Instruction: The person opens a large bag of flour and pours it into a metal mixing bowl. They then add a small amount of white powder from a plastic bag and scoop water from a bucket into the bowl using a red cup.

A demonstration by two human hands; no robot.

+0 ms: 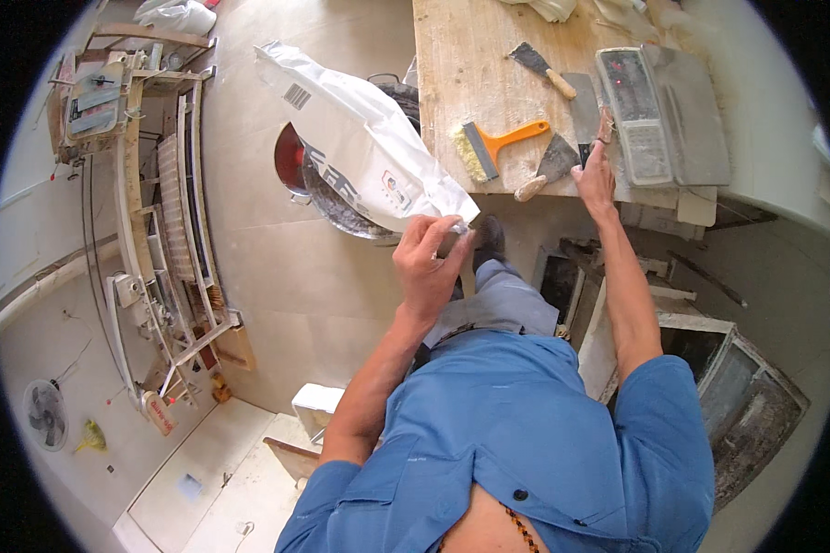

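Note:
My left hand [429,263] pinches the near corner of a long white sack [360,129] with dark printing. That sack slants up and away over a round metal basin [341,210], hiding part of it; a reddish inner wall shows at its left. At the table's front edge my right hand [597,177] is closed around the dark handle of a broad-bladed scraper [583,109], its index finger stretched forward. Just left of it lies a putty knife [556,158] with a pale handle. An orange-handled scraper [512,138] and a wooden-handled scraper [544,70] rest nearby.
The wooden table [470,55] bears a grey box with a transparent-looking lid [634,115] beside a grey flat sheet [690,115]. Dirty framed panels [738,396] lean below right. A wood and metal rack [189,184] stands left, with a fan [46,415] beyond.

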